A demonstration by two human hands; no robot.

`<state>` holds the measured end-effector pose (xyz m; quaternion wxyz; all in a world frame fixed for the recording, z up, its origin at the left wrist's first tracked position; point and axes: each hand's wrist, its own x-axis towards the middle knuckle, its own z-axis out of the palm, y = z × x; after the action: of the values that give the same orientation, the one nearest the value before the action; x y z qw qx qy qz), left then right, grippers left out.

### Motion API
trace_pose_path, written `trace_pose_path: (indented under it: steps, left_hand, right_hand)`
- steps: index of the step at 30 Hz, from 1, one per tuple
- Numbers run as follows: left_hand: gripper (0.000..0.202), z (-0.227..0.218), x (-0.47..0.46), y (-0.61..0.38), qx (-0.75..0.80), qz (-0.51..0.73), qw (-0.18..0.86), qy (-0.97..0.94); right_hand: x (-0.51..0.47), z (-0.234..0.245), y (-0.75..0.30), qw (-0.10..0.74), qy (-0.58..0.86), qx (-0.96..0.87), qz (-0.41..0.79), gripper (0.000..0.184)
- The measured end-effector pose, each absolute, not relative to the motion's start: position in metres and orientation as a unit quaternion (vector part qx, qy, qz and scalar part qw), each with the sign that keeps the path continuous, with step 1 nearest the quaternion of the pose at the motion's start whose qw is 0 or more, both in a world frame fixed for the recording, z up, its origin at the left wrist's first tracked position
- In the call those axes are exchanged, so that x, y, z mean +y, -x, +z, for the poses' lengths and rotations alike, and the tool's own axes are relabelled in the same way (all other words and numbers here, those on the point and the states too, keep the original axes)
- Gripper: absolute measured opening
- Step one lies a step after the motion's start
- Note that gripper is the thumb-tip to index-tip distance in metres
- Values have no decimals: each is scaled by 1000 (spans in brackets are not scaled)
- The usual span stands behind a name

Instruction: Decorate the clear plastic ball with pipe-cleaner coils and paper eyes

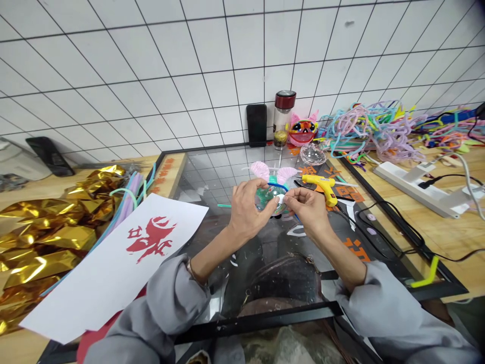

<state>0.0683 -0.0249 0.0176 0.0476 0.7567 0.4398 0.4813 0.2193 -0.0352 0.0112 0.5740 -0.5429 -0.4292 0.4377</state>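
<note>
My left hand [248, 210] is curled around a clear plastic ball ornament [270, 194] that has a teal pipe-cleaner band and two pink fuzzy ears on top. My right hand [307, 206] pinches a small white piece [282, 199] against the front of the ball. Both hands are held together over a glass tabletop [212, 172] with a black frame. A yellow hot glue gun [322, 184] lies just right of my right hand.
A white sheet with a red paper cutout [149, 237] and crumpled gold foil [49, 227] lie at left. A clear half-sphere [312, 154], a finished colourful ornament [302, 130], a jar [283, 119] and a phone [256, 125] stand at the back. Pipe cleaners [375, 129] and a power strip [411, 179] are at right.
</note>
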Motion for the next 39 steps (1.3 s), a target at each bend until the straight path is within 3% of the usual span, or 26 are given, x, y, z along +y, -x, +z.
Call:
trace_pose_path:
  steps: [10,15,20,24,27,39]
  left_hand:
    - [30,10,-23,-70,455,472,21,-755]
    - [29,11,-24,-70,450,472,22,-758]
    - [28,10,-23,-70,452,472,23,-757]
    - [28,8,-22,-71,450,471,26,-758]
    - [25,8,-22,-72,450,470,36,-759]
    - [19,17,-21,-57,396,540,172,-722]
  right_hand:
    - [-34,10,-219,576,543,-445,419,12]
    - [-36,5,-221,562,555,-502,353,12]
    - [-48,5,-224,525,544,-651,73,3]
    - [-53,1,-227,480,439,-753,-106,21]
    - [-50,-5,-230,463,423,-770,-116,30]
    - [-44,-10,-234,454,416,-771,-160,31]
